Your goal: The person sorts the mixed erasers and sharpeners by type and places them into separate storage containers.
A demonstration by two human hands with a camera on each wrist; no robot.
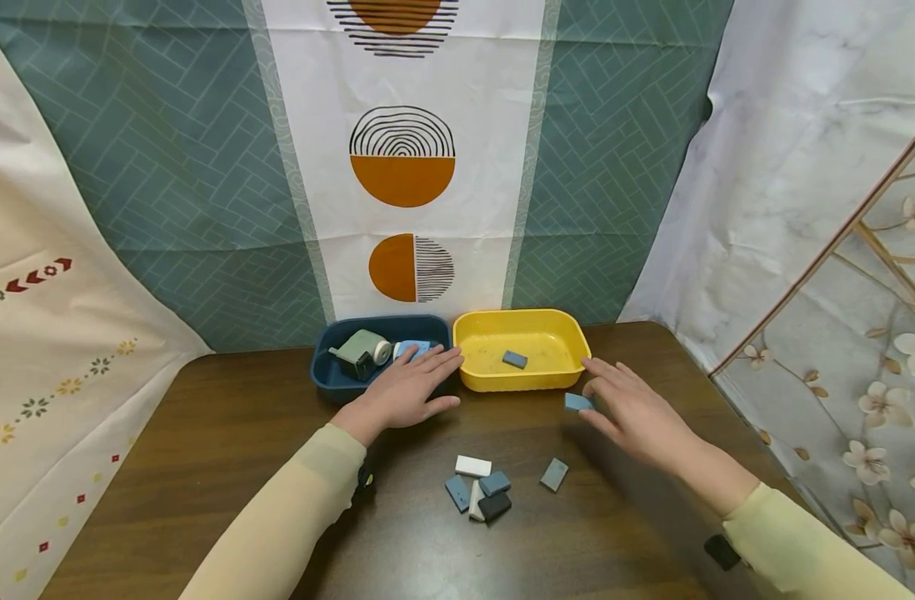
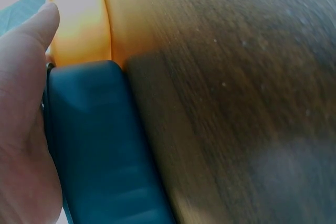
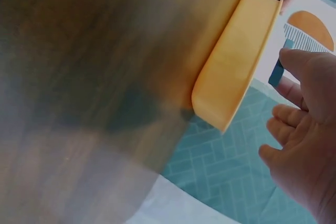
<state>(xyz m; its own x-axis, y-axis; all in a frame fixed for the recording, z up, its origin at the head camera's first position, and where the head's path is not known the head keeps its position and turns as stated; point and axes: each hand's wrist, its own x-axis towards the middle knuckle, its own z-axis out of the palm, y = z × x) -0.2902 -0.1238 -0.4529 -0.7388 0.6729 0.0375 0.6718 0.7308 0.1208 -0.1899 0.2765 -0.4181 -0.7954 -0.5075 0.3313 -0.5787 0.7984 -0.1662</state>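
On the brown table (image 1: 225, 467), before a patterned curtain (image 1: 180, 167), the right hand (image 1: 637, 417) held a small blue block (image 1: 577, 402), which was pinched between the thumb and index finger, near the yellow tray (image 1: 521, 382). The left hand (image 1: 401, 392) was above the blue bin (image 1: 330, 392), its fingers straight and its thumb apart from them, holding nothing.
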